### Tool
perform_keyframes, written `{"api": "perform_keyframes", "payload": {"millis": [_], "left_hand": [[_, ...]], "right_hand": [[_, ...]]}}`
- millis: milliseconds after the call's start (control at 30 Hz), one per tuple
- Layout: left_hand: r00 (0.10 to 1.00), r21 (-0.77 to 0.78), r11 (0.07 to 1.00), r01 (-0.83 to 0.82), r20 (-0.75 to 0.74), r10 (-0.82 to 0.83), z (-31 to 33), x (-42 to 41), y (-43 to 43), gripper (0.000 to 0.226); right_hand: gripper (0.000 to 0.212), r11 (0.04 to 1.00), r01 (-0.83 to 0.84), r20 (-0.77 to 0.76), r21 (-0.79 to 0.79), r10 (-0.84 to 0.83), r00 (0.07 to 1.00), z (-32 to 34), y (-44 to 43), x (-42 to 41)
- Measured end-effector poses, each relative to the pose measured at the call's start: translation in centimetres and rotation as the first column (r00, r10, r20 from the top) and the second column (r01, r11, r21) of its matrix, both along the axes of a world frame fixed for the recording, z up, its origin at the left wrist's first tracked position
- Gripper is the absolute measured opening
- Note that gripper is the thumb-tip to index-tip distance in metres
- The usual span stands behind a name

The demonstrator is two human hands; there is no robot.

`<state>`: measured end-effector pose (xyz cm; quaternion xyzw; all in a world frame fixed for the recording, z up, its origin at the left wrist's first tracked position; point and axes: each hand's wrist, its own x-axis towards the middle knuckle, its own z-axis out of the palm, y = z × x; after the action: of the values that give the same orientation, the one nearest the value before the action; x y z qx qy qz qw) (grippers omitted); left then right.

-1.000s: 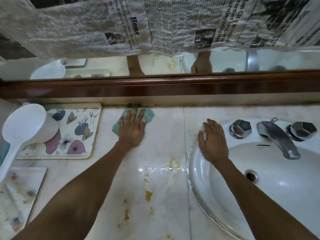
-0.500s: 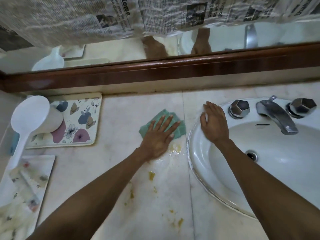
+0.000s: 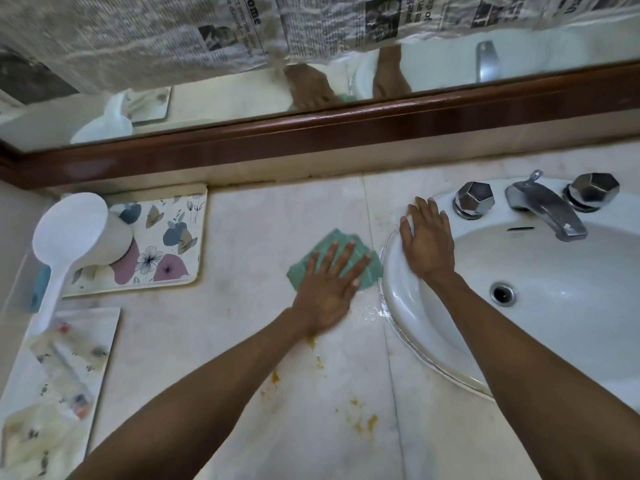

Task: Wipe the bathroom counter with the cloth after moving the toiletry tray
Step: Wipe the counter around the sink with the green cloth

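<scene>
A green cloth (image 3: 347, 242) lies flat on the pale marble counter (image 3: 263, 223), just left of the sink rim. My left hand (image 3: 329, 285) presses down on it with fingers spread, covering most of it. My right hand (image 3: 427, 244) rests flat on the white sink's left rim, holding nothing. Yellow-brown stains (image 3: 367, 422) dot the counter in front of the cloth, and a small wet patch (image 3: 372, 311) glistens beside the rim. A white tray (image 3: 69, 375) with small blurred toiletries sits at the front left.
A floral mat or tray (image 3: 173, 237) at the back left carries a white long-handled scoop (image 3: 72, 230). The white sink (image 3: 571, 278) with a chrome tap (image 3: 543, 209) and two knobs fills the right. A brown wooden mirror frame (image 3: 346, 133) runs along the back.
My left hand has slid the cloth from the back wall forward and right, up to the sink rim. My right hand has stayed on the rim.
</scene>
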<state>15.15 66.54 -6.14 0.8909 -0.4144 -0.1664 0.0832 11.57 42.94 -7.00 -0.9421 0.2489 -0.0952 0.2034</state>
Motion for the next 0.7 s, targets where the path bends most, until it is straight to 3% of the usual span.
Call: {"api": "perform_keyframes", "payload": {"millis": [100, 167, 233, 367, 433, 567, 700], "left_hand": [[0.970, -0.008, 0.970, 0.244, 0.017, -0.244, 0.4, -0.8, 5.0, 0.050], [0.955, 0.010, 0.955, 0.297, 0.026, -0.297, 0.4, 1.6, 7.4, 0.050], [0.982, 0.031, 0.982, 0.185, 0.029, -0.186, 0.2, 4.3, 7.5, 0.050], [0.969, 0.004, 0.969, -0.247, 0.014, 0.247, -0.1, 5.5, 2.4, 0.051], [0.950, -0.004, 0.950, -0.314, -0.006, 0.313, -0.3, 3.6, 0.0, 0.052], [0.999, -0.038, 0.999, -0.037, -0.014, 0.037, 0.1, -2.4, 1.8, 0.051], [0.984, -0.032, 0.983, 0.178, 0.017, -0.178, 0.1, -3.7, 8.8, 0.050]], "right_hand": [[0.047, 1.000, 0.005, -0.012, 0.008, -0.005, 1.000, 0.2, 0.5, -0.5], [0.047, 1.000, 0.020, -0.008, 0.002, -0.020, 1.000, 0.2, 1.2, -1.2], [0.048, 0.999, 0.037, -0.006, -0.015, -0.037, 0.999, 0.0, 2.2, -1.8], [0.051, 0.998, 0.062, -0.026, -0.023, -0.062, 0.998, -0.2, 3.6, -2.7], [0.051, 0.998, 0.065, -0.023, -0.024, -0.065, 0.998, -0.1, 4.0, -3.1], [0.051, 0.998, 0.067, -0.015, -0.007, -0.067, 0.998, 0.1, 4.8, -4.0], [0.053, 0.998, 0.060, -0.017, 0.016, -0.060, 0.998, 0.2, 5.0, -4.7]]}}
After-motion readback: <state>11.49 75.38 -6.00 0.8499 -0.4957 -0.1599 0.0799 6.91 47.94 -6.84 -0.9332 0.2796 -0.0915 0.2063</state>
